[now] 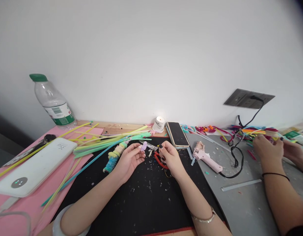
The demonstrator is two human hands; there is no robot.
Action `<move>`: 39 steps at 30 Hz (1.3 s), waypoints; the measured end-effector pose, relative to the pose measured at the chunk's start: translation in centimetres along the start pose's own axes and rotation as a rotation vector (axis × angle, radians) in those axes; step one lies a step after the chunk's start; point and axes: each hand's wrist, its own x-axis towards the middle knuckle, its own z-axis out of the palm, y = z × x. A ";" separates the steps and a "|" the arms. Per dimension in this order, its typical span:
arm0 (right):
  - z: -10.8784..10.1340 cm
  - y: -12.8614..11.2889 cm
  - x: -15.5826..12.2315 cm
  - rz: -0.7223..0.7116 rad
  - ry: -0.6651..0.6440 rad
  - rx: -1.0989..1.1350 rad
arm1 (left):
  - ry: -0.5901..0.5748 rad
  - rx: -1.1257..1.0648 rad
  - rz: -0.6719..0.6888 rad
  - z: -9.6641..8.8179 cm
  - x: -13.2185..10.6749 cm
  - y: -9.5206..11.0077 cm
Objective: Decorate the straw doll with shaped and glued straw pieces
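Note:
My left hand [128, 161] pinches a small fuzzy lilac piece [143, 146] between thumb and fingertips, above the black mat [146, 203]. To its right, my right hand [170, 158] is closed with thumb and fingertips together; whatever it may hold is too small or hidden to name. Beneath the right hand lies a red-handled tool [161, 163], partly covered by the fingers. A fuzzy roll of yellow, cream and blue [115, 158] rests beside my left hand. Small white and pale scraps are scattered over the mat.
Pipe cleaners [114, 139], a white power bank [40, 164] and a bottle [56, 105] are at left. Behind stand a white cup-like object [159, 124] and a phone [178, 134]. A corded pink glue gun [207, 159] lies right, near another person's hands [269, 147].

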 end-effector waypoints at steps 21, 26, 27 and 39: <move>0.1 -0.3 0.0 0.050 -0.011 0.011 | 0.043 -0.025 0.030 -0.1 0.2 0.0; 0.0 0.0 0.0 -0.006 0.010 0.025 | 0.047 -0.037 0.038 -0.1 0.2 0.0; -0.1 0.0 0.0 -0.018 0.007 0.037 | 0.048 -0.038 0.039 -0.1 0.2 0.0; -0.1 -0.1 0.0 0.022 -0.078 0.138 | 0.049 -0.019 0.045 0.1 0.1 0.1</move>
